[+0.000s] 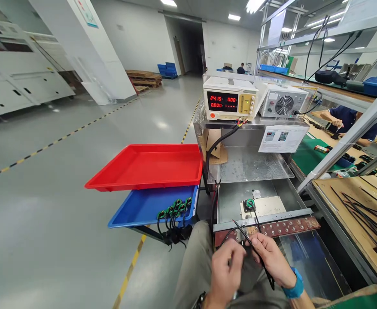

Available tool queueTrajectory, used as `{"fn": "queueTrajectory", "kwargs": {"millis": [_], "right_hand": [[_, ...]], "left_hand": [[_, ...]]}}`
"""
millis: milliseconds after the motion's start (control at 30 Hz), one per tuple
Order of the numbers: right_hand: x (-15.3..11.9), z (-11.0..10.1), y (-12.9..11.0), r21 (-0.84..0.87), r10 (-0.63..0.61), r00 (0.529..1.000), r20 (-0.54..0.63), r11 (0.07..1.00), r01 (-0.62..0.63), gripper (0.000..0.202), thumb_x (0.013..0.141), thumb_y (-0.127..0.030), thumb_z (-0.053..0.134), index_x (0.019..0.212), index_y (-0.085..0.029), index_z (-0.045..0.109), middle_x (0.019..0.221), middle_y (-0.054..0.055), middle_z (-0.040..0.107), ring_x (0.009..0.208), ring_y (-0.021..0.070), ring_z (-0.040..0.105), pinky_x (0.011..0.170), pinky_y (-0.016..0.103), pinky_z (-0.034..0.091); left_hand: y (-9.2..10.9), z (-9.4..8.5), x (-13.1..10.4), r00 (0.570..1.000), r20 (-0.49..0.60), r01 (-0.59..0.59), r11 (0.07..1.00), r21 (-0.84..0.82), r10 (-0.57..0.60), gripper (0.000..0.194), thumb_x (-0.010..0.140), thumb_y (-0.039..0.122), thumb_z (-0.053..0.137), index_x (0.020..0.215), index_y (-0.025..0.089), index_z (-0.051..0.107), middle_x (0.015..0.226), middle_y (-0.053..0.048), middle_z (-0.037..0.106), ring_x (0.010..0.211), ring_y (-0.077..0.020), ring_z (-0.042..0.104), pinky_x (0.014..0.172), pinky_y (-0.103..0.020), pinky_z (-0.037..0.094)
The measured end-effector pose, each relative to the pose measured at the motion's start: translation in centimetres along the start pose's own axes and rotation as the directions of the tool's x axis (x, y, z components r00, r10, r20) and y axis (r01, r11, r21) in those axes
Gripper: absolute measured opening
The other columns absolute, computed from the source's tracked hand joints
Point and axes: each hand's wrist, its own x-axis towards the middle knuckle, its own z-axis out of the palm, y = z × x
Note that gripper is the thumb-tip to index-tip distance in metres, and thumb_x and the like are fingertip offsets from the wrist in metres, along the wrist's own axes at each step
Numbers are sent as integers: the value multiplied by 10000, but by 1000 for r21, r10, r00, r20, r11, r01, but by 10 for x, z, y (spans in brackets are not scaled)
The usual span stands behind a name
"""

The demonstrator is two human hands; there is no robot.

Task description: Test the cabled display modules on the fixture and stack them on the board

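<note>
Cable, slim, black and smooth, lies in your right hand, the thumb and index finger closed on it. One stretch slants up and away to the left from your fingers, towards a thin end over the metal bar, while a folded length hangs below your palm in a narrow loop. Another black lead climbs from near your fingertips to the round part, which has a bright green face with a paler centre, set in a black housing. You have that part sitting at the left end of a flat cream-coloured metal plate, inside the open metal-walled bay in front of you. Whether both stretches are one piece, you cannot tell from here.

Your left hand is curled just beside the right, thumb and index finger bent towards each other; its grip is too unclear to tell. Nearest to it is the reddish-brown strip with metal studs, running along the near side of the straight grey metal bar.

To your left, similar green-faced parts cluster at the right end of the shallow blue plastic tray, their black leads hanging over its near edge.
</note>
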Motion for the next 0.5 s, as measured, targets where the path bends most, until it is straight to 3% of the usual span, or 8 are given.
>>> {"fn": "queueTrajectory", "kwargs": {"millis": [67, 133, 200, 300, 400, 500], "right_hand": [[-6, 3, 8, 33, 14, 1000, 3, 999, -14, 568, 913, -721, 547, 919, -154, 565, 509, -82, 377, 461, 77, 305, 480, 216, 239], [-10, 5, 16, 42, 32, 999, 22, 999, -33, 564, 916, -717, 546, 924, -152, 562, 513, -82, 380, 461, 74, 291, 473, 216, 228], [-13, 6, 23, 33, 49, 998, 45, 998, -50, 555, 925, -707, 539, 925, -153, 560, 529, -80, 386, 462, 71, 271, 466, 218, 204], [-18, 8, 31, 1, 57, 997, 60, 998, -57, 539, 942, -699, 513, 933, -161, 554, 554, -78, 376, 471, 74, 250, 462, 224, 183], [-26, 14, 34, -86, -14, 1000, -6, 996, 14, 496, 956, -652, 530, 1043, -164, 562, 611, -77, 339, 521, 91, 274, 489, 227, 222], [-35, 23, 30, -356, -182, 977, -111, 925, 132, 307, 1004, -483, 551, 1064, -185, 589, 676, -45, 430, 605, 112, 390, 576, 241, 305]], "left_hand": [[-2, -13, 10, 935, -98, 316, 927, -201, -340, 298, 972, 477, 546, 998, 189, 620, 768, -26, 621, 625, -133, 535, 567, -251, 431], [-5, -20, 18, 861, -14, 467, 800, -377, -509, 480, 892, 600, 621, 1102, 169, 593, 798, -22, 611, 602, -122, 518, 517, -238, 430], [-6, -24, 22, 814, 101, 547, 697, -463, -572, 522, 830, 628, 688, 1025, 151, 602, 765, -7, 587, 582, -102, 506, 492, -214, 405], [-3, -26, 20, 764, 187, 614, 605, -507, -618, 501, 783, 610, 750, 903, 148, 596, 726, 11, 567, 569, -82, 501, 493, -195, 390], [0, -28, 13, 756, 216, 640, 630, -441, -617, 518, 766, 631, 753, 857, 146, 595, 695, 9, 580, 564, -87, 524, 503, -198, 391], [-2, -36, 9, 765, 226, 643, 698, -315, -603, 549, 760, 673, 728, 790, 144, 584, 635, 10, 573, 551, -92, 522, 501, -198, 374]]}}
